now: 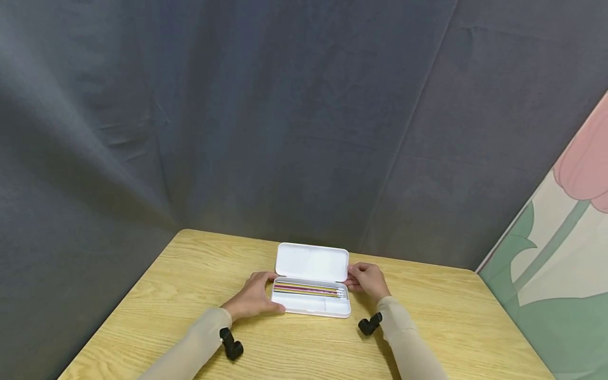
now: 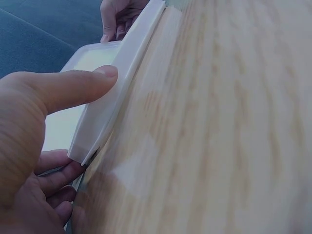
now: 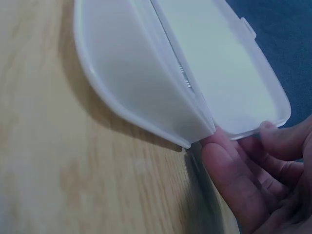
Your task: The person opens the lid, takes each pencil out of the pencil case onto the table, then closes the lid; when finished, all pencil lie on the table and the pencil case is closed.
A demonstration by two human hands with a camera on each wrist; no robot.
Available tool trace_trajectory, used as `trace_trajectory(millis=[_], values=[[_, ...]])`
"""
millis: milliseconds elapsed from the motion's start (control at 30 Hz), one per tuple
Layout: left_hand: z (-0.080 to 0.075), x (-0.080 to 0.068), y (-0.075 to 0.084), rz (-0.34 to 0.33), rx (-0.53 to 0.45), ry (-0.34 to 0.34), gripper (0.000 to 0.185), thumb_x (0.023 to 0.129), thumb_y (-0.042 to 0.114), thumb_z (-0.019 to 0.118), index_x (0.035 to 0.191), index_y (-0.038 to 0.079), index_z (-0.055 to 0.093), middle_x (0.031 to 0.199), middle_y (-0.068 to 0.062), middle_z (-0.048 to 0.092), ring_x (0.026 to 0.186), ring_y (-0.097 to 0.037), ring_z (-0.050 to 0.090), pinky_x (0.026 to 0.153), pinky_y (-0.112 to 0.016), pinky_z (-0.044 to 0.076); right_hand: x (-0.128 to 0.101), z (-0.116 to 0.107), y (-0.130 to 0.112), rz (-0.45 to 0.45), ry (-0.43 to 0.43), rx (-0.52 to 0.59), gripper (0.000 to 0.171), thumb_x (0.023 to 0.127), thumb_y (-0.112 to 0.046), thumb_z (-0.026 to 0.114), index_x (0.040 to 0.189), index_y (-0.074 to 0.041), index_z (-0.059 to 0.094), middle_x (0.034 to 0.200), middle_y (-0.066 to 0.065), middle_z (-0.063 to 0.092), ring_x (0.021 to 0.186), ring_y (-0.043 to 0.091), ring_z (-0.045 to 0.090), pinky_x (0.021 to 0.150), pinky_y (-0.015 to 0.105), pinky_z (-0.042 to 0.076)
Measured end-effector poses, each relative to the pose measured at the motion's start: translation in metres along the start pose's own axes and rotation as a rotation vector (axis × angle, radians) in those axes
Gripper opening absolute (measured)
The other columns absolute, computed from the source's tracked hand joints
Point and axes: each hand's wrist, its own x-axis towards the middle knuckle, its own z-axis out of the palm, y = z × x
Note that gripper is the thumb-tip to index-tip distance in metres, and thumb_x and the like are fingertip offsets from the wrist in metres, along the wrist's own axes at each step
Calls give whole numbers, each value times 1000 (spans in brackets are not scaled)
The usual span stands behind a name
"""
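A white plastic pencil case (image 1: pixel 311 295) lies open on the wooden table (image 1: pixel 190 274), low in the centre of the head view, its lid (image 1: pixel 312 262) tipped up behind the tray. A row of coloured pencils (image 1: pixel 309 289) lies along the back of the tray, just under the hinge.

The left hand (image 1: pixel 254 296) holds the case's left end: in the left wrist view its thumb (image 2: pixel 73 87) presses flat against the end wall while the fingers (image 2: pixel 56 175) curl under the corner, so its grip pinches the case. The right hand (image 1: pixel 367 279) sits at the right end; in the right wrist view its fingertips (image 3: pixel 222 156) touch the corner where lid and tray meet, lightly curled around it.

A dark grey cloth (image 1: pixel 285 121) hangs behind the table, and a panel painted with a pink flower (image 1: pixel 565 237) fills the lower right.
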Motion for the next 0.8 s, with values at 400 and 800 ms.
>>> trace_trajectory(millis=[400, 800], values=[[1, 1, -2, 19, 4, -5, 89, 58, 61, 80, 131, 23, 47, 136, -2, 43, 129, -25, 34, 104, -54, 33, 3, 1, -3, 32, 17, -86, 23, 92, -18, 56, 99, 3, 63, 78, 14, 68, 62, 19, 68, 58, 32, 57], [0, 0, -2, 33, -5, 0, 87, 58, 58, 81, 130, 24, 47, 132, 1, 46, 126, -24, 35, 103, -53, 33, -27, -6, -14, -412, 237, -306, 13, 83, -22, 70, 94, -14, 68, 88, 3, 70, 80, 15, 65, 71, 25, 52]])
